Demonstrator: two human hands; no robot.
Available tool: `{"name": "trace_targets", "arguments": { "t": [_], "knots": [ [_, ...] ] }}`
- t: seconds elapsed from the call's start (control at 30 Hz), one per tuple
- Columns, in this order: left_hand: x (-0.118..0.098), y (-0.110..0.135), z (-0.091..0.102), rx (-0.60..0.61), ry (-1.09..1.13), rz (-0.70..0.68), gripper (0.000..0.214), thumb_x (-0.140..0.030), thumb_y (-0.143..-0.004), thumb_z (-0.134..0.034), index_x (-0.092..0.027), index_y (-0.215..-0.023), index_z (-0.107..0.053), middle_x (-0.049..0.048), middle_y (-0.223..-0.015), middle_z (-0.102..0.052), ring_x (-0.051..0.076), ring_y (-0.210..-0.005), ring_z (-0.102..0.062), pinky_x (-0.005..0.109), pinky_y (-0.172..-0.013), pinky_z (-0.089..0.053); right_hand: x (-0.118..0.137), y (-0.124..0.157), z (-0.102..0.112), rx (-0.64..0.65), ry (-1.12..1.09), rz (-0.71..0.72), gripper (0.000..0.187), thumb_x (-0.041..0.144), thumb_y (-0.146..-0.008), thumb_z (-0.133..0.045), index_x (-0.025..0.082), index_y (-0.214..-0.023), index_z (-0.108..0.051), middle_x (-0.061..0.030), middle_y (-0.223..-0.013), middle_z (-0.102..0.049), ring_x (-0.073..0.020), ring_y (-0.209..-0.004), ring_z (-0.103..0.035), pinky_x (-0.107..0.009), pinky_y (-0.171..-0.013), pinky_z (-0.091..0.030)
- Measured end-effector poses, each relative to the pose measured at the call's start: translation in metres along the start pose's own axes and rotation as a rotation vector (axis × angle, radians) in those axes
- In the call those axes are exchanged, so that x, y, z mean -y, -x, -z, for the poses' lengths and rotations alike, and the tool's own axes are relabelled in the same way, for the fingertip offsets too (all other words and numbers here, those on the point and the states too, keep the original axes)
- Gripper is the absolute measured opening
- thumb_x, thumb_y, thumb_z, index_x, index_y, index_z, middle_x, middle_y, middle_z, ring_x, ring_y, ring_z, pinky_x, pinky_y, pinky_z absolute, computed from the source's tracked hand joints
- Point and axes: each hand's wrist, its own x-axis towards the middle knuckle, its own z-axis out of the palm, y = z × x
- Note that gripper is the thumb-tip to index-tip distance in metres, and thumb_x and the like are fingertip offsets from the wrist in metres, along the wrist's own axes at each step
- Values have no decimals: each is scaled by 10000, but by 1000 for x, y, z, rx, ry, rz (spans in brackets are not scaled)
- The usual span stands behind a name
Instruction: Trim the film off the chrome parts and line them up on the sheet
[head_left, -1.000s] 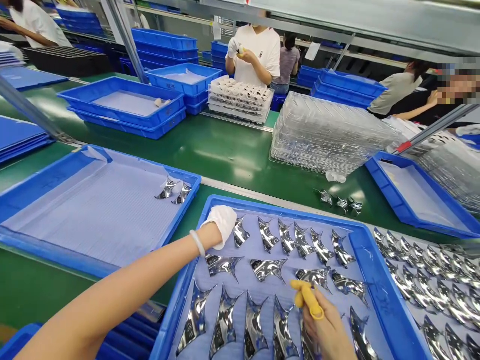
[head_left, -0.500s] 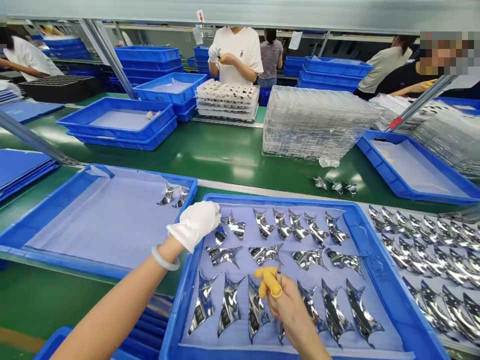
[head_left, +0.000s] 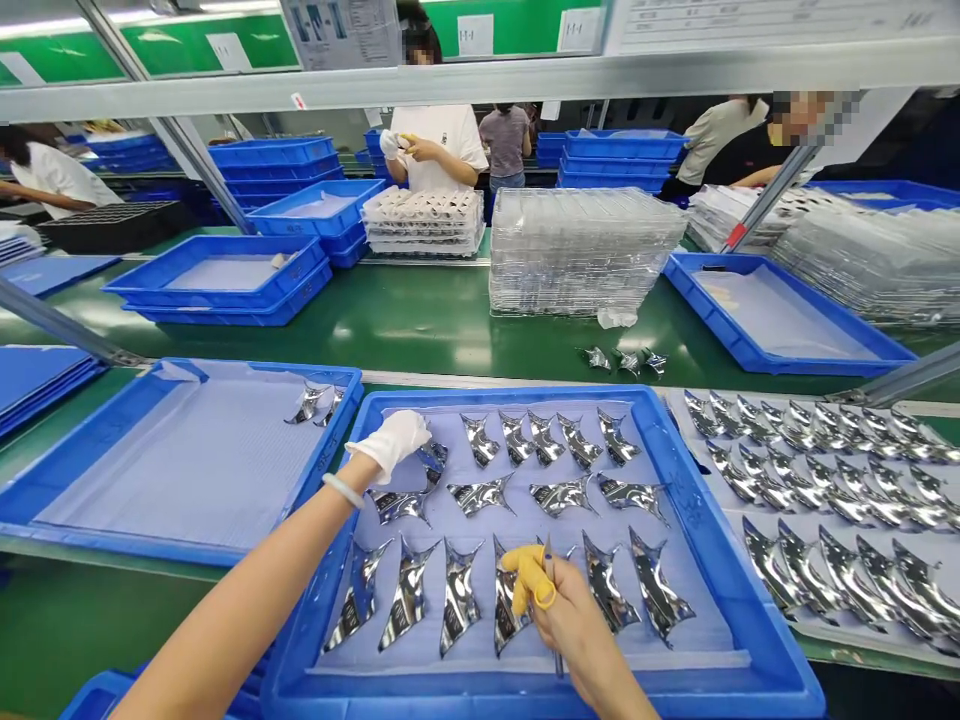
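Metal piece (head_left: 434,463) is partly under left hand (head_left: 395,440), grip unclear; right hand (head_left: 561,602) clamps tool (head_left: 549,563).

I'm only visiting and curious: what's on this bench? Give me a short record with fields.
Left hand: white-gloved, at a shiny piece; grip unclear
Right hand: yellow finger covers, holding a thin tool
Main tray: blue, lined, shiny pieces in three rows
Left tray: blue, lined, two shiny pieces
Beyond: stacked clear trays
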Motion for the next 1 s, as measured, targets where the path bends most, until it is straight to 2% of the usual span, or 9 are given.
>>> {"name": "trace_targets", "arguments": {
  "t": [0.07, 0.23, 0.37, 0.43, 0.67, 0.77, 0.83, 0.93, 1.0],
  "knots": [
    [-7, -2, -4, 18, 19, 23, 358, -369, -987, -671, -172, -1284, -640, 105, -1276, -671, 243, -1074, -689, 459, -910, -599, -2, 1, 4, -5, -12, -1, 492, 665, -773, -741, 187, -825, -637, 123, -472, -340, -52, -422, -129, -213, -403, -90],
    [-25, 2, 7, -57, 189, -32, 276, -367, -972, -684, -157, -1151, -681, 96, -1216, -688, 250, -1102, -671, 492, -976, -556, 2, -1, 8, -9, -55, -8, 577, 725, -775, -723, 164, -898, -670, 101, -495, -431, -44, -407, -148, -216, -400, -88],
    [-39, 38, 28, -166, 480, -150, 256, -418, -942, -666, -168, -922, -713, 115, -1094, -714, 269, -1080, -652, 476, -1029, -521, 20, -3, 3, -26, -152, -10, 586, 742, -730, -757, 174, -837, -655, 143, -458, -305, -41, -411, -105, -211, -405, -90],
    [-47, 65, 28, -199, 671, -209, 320, -482, -971, -596, -195, -1040, -719, 99, -1099, -727, 250, -1003, -676, 433, -957, -561, 33, -3, -4, 9, -195, 11, 537, 688, -735, -793, 177, -819, -654, 152, -461, -267, -44, -429, -103, -213, -421, -102],
    [-74, 125, -28, -312, 1135, -209, 308, -501, -913, -706, -198, -916, -767, 88, -1008, -743, 241, -980, -698, 362, -926, -582, 56, -1, -36, 259, -311, 53, 503, 637, -744, -838, 203, -724, -585, 148, -453, -277, -43, -432, -145, -239, -454, -119],
    [-80, 137, -40, -350, 1222, -135, 241, -437, -918, -726, -218, -1000, -784, 72, -1066, -762, 228, -1018, -712, 329, -936, -584, 54, -1, -43, 252, -299, 79, 564, 659, -714, -855, 223, -656, -502, 143, -469, -254, -42, -437, -128, -245, -445, -97],
    [-83, 144, -41, -381, 1261, -33, 247, -392, -946, -702, -245, -1127, -782, 61, -1207, -763, 231, -1148, -697, 339, -1054, -542, 53, 1, -43, 231, -251, 90, 548, 630, -728, -859, 224, -660, -498, 139, -481, -247, -45, -442, -134, -246, -444, -107],
    [-85, 155, -43, -387, 1272, 65, 420, -456, -989, -617, -262, -1353, -696, 61, -1432, -679, 269, -1339, -617, 394, -1175, -471, 55, 6, -41, 179, -151, 141, 476, 584, -791, -821, 218, -694, -532, 126, -504, -249, -63, -468, -154, -250, -456, -148],
    [-86, 161, -49, -353, 1243, 60, 599, -485, -931, -693, -271, -1481, -589, 72, -1524, -606, 318, -1408, -559, 431, -1162, -494, 57, 10, -39, 134, -56, 227, 443, 540, -853, -768, 216, -674, -525, 105, -544, -260, -79, -500, -176, -255, -473, -178]
  ]
}}
